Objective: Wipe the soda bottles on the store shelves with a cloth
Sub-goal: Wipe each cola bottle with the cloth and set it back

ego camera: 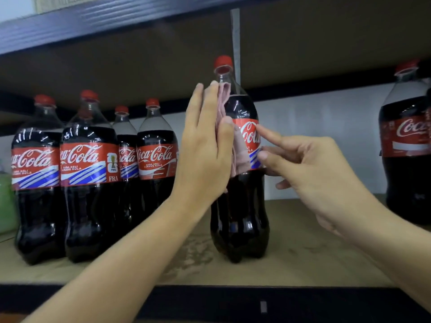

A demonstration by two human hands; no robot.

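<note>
A tall cola bottle [242, 206] with a red cap and red label stands upright in the middle of the shelf. My left hand [205, 145] presses a pink cloth [238, 155] flat against the bottle's left side, fingers straight and pointing up, thumb over the cloth. My right hand [310, 164] is at the bottle's right side, its index finger extended onto the label and the other fingers loosely curled, holding nothing.
Several cola bottles [91, 183] stand grouped at the left, and another bottle [405, 145] at the far right. A green container [7, 199] shows at the left edge. The brown shelf board [303, 259] has a dark front edge; the upper shelf hangs low overhead.
</note>
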